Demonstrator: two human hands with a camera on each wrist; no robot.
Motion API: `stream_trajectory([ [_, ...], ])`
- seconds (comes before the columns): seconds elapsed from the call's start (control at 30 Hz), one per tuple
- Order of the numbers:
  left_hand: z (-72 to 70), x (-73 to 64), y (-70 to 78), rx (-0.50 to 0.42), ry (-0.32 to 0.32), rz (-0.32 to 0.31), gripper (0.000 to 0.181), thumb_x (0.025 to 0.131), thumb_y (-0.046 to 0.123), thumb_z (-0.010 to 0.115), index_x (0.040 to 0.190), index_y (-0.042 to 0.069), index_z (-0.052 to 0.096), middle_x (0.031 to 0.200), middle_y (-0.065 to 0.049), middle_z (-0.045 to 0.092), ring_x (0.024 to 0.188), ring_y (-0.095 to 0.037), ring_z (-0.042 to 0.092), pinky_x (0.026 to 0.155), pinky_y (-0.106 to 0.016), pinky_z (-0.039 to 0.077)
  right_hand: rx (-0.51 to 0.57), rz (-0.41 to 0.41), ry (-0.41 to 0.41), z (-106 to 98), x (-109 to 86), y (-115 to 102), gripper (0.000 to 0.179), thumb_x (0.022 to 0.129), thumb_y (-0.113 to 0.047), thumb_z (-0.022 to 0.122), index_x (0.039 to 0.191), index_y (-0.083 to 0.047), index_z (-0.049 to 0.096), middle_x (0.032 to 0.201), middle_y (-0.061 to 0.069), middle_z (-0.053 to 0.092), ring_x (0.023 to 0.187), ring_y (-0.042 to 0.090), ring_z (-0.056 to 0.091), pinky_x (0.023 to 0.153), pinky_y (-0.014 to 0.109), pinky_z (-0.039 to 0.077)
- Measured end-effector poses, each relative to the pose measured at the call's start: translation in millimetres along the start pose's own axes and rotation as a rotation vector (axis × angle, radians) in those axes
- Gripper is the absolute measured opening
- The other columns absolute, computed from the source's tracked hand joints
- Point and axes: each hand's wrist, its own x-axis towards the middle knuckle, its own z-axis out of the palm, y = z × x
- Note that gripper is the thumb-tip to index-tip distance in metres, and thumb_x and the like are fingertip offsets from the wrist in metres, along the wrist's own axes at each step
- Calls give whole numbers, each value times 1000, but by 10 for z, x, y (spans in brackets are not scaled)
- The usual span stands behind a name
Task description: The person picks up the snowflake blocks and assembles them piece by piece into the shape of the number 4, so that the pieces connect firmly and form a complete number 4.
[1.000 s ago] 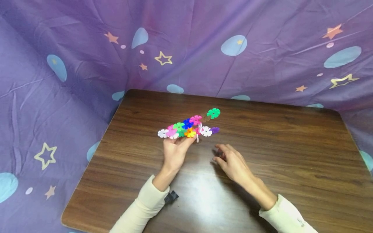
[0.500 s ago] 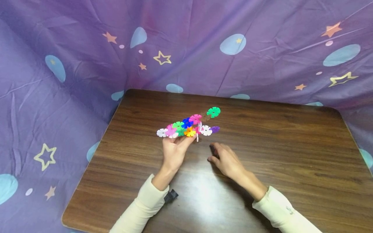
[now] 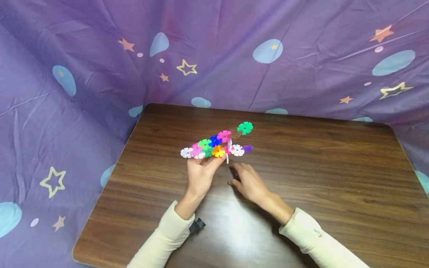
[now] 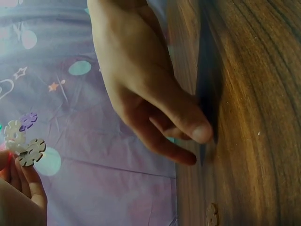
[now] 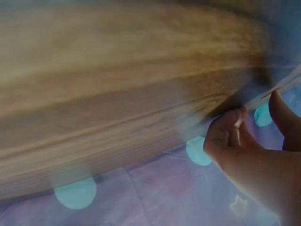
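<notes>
My left hand point(image 3: 200, 176) holds up a construction of interlocking snowflake discs point(image 3: 204, 144) from below, above the table. Pink, white, blue, orange and light green discs overlap in it. A green disc point(image 3: 245, 128) sticks out at its far right end, and a purple disc point(image 3: 248, 149) lies lower at the right. My right hand point(image 3: 249, 182) is low over the table to the right of the left hand, fingers loosely bent; in the left wrist view nothing shows between thumb and fingers. A single brown disc point(image 4: 212, 214) is on the table near those fingertips.
The brown wood-grain table point(image 3: 318, 167) spreads beneath both hands. A purple curtain point(image 3: 221, 56) with stars and blue spots hangs behind and to the left. A black clip-like device point(image 3: 197, 225) sits by the left cuff.
My right hand has moved left across the table, closer to the left hand. The left hand and the disc construction stay almost in place.
</notes>
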Motion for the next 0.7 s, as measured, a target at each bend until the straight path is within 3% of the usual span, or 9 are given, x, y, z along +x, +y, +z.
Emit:
stream_trajectory([
  [0.23, 10, -30, -14, 8, -8, -5, 39, 78, -17, 73, 116, -22, 63, 107, -26, 74, 95, -10, 75, 93, -35, 62, -19, -36, 3, 70, 89, -35, 40, 84, -21, 84, 113, 1, 67, 94, 10, 63, 95, 31, 61, 87, 47, 54],
  [0.37, 12, -46, -8, 21, -20, 20, 39, 79, -17, 73, 116, -22, 63, 110, -36, 71, 97, -10, 75, 94, -35, 62, -17, -81, 27, 110, 145, -25, 36, 84, -19, 84, 107, 4, 70, 111, 18, 69, 111, 39, 63, 102, 51, 52],
  [0.47, 8, -43, -1, 31, -32, 40, 39, 78, -17, 73, 116, -22, 63, 110, -36, 71, 98, -10, 75, 95, -35, 62, -13, -127, 51, 135, 206, -33, 42, 83, -17, 84, 116, 4, 69, 125, 22, 67, 120, 42, 61, 111, 53, 47],
  [0.57, -2, -38, -1, 27, -37, 52, 40, 78, -17, 73, 116, -21, 63, 110, -28, 74, 99, -11, 75, 95, -35, 62, -4, -171, 69, 162, 266, -58, 50, 84, -15, 83, 127, 3, 66, 128, 22, 66, 121, 41, 62, 111, 53, 47],
  [0.7, -15, -45, -4, 3, -36, 62, 41, 78, -18, 73, 117, -22, 62, 108, -8, 78, 101, -11, 74, 96, -35, 61, -17, -212, 77, 188, 315, -111, 53, 85, -16, 82, 132, 2, 64, 130, 23, 67, 121, 41, 63, 110, 53, 49],
])
